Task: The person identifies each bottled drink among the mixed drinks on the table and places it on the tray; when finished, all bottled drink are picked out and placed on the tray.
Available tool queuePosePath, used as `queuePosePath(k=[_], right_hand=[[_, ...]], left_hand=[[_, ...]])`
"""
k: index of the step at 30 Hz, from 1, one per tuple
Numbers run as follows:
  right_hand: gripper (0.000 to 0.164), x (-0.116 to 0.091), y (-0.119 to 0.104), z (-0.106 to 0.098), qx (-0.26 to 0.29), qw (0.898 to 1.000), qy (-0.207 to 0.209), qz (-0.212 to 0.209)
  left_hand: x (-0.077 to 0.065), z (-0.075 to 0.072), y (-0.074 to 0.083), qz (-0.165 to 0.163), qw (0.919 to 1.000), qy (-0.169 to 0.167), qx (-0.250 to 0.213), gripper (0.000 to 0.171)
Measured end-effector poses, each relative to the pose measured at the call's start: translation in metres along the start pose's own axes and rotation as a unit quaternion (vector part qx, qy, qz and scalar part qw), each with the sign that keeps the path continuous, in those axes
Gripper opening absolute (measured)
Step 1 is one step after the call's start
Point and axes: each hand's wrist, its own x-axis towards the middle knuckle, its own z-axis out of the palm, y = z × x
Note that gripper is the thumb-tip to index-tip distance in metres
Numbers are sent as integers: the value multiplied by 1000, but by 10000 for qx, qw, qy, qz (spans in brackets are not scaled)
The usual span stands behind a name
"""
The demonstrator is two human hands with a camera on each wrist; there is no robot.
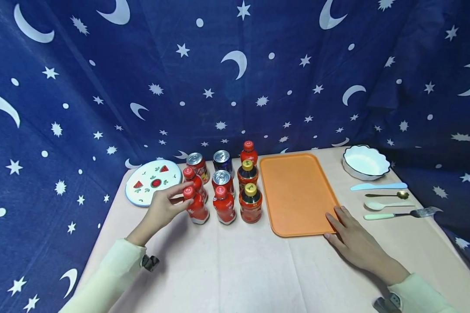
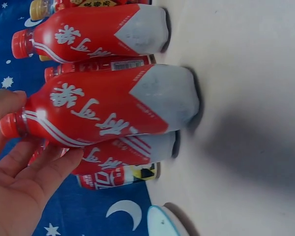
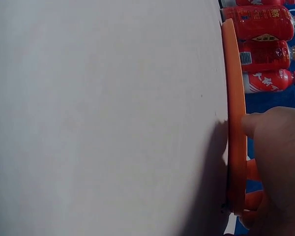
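From my end I see the left hand (image 1: 163,209) pinching the front-left red bottle (image 1: 198,210) by its neck, thumb opposite fingers; it stands upright left of the orange tray (image 1: 297,195). The right hand (image 1: 354,243) lies spread at the tray's near right corner. I count four red-capped bottles (image 1: 224,208), two yellow-capped bottles (image 1: 251,209), three cans (image 1: 222,178), one plate (image 1: 150,167) at the desk's (image 1: 235,265) far left corner, one bowl (image 1: 366,161) far right, and four pieces of cutlery (image 1: 389,204) towards the right edge.
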Motion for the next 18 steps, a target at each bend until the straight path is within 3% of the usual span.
queuePosePath(k=[6,16,18], right_hand=[[67,0,0,1,-24,10000,43,-30],[66,-1,0,3,-54,9999,99,-50],[66,-1,0,2,-43,9999,94,-44]], left_hand=[[-5,2,11,12,9999,-46,-125,53],[-8,5,11,333,9976,-158,592,67],[-8,6,1,434,9965,-132,695,69]])
